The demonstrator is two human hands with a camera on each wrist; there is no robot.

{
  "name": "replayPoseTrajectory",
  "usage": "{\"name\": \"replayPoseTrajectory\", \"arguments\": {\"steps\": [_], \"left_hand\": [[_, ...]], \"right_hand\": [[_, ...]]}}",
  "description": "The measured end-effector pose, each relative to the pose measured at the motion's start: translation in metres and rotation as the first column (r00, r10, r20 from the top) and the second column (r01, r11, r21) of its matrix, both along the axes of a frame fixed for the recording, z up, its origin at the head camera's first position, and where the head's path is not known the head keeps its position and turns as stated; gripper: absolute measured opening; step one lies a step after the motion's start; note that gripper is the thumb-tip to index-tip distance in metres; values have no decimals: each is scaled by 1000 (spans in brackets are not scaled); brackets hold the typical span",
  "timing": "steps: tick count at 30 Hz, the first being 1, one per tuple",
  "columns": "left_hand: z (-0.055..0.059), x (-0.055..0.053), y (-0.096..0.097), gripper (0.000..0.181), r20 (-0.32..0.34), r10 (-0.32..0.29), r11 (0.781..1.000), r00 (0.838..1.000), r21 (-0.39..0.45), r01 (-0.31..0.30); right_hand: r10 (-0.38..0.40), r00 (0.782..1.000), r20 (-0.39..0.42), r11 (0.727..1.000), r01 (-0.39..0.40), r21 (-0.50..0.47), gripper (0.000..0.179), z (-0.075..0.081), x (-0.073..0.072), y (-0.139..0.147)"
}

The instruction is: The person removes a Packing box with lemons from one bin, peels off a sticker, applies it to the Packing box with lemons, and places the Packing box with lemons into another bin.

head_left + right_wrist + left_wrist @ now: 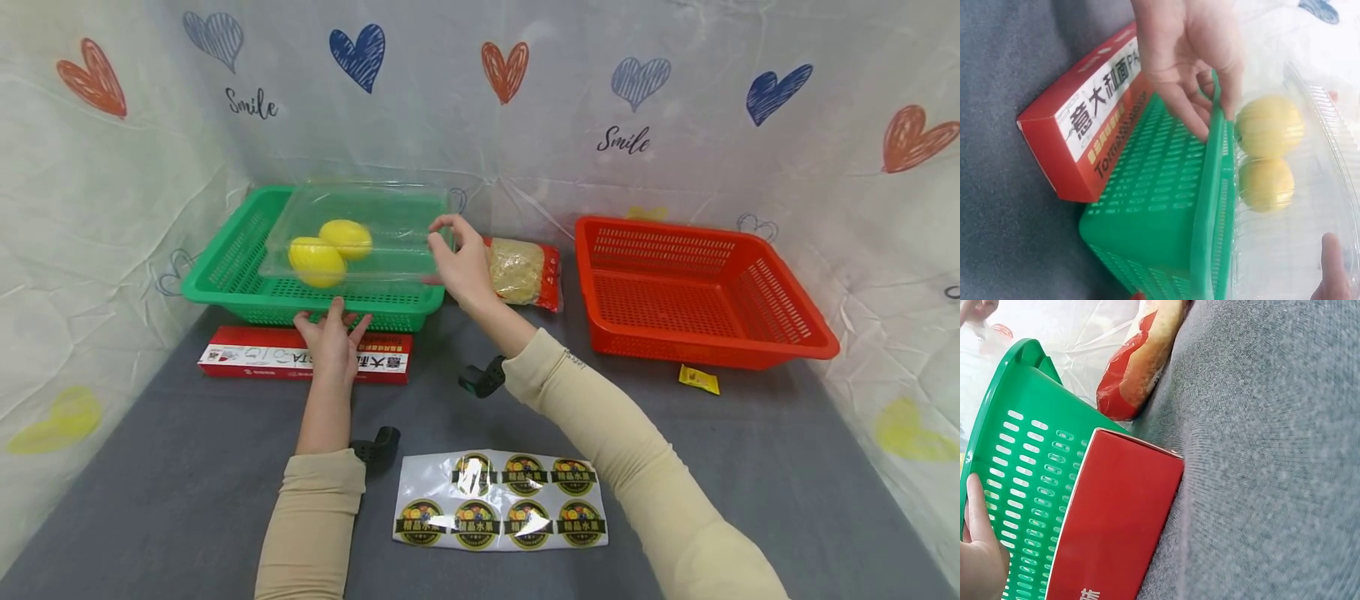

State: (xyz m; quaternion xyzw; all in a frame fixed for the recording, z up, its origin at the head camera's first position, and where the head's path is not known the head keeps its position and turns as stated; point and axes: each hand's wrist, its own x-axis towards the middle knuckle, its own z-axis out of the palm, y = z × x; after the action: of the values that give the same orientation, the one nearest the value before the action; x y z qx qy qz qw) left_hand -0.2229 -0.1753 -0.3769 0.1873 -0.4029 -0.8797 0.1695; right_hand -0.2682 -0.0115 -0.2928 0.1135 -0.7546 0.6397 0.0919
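Note:
A clear plastic container [397, 225] sits over the green basket [240, 279], with two yellow lemons [318, 262] showing through its plastic toward the left. My right hand [463, 265] holds the container's right end, thumb and fingers around its edge. At the basket's front rim, my left hand [330, 342] grips the green plastic, thumb over the top and fingers against the outer side, as the right wrist view shows. Just in front of the basket lies a red pasta box [1094, 115], partly covered by the left hand in the head view.
A red basket [705, 346] stands on the right, with a small yellow packet [699, 380] before it. Between the baskets lies a red-edged food bag [525, 271]. A sheet of round fruit stickers [500, 502] lies near the front. A patterned curtain [450, 142] rises behind.

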Motion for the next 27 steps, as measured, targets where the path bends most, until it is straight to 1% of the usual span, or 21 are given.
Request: {"name": "replayPoseTrajectory", "arguments": {"steps": [2,4,5,11,16,18,20,22,25,27], "left_hand": [[0,0,0,54,0,0,1000,1000,3,0],[0,0,0,52,0,0,1000,1000,5,0],[0,0,0,51,0,-1,1000,1000,4,1],[-1,0,-1,43,-7,-2,1000,1000,-20,2],[-2,0,-1,39,-21,-8,1000,1000,-19,7],[-2,0,-1,38,-25,-7,1000,1000,-24,7],[-2,-1,-1,38,-26,-4,999,1000,-38,3],[-2,-1,-1,37,-27,-3,999,1000,-46,1],[-2,-1,-2,35,-23,-6,999,1000,-53,5],[-1,-1,-2,32,-20,-10,999,1000,-53,9]], "right_hand": [[-21,999,-47,999,23,27,17,1,2,3],[-24,998,-66,1000,25,16,18,2,4,7],[-35,996,-78,999,37,26,18,3,4,10],[-50,997,-54,999,51,13,20,9,13,26],[-26,999,-20,999,26,-37,19,14,22,42],[-32,999,-7,998,32,-52,19,15,25,48],[-41,999,-5,998,41,-43,19,15,28,54],[-64,998,-7,998,64,-20,20,15,31,60],[-76,997,-10,997,77,18,20,16,37,70],[-66,998,12,998,66,-14,19,15,40,75]]}}
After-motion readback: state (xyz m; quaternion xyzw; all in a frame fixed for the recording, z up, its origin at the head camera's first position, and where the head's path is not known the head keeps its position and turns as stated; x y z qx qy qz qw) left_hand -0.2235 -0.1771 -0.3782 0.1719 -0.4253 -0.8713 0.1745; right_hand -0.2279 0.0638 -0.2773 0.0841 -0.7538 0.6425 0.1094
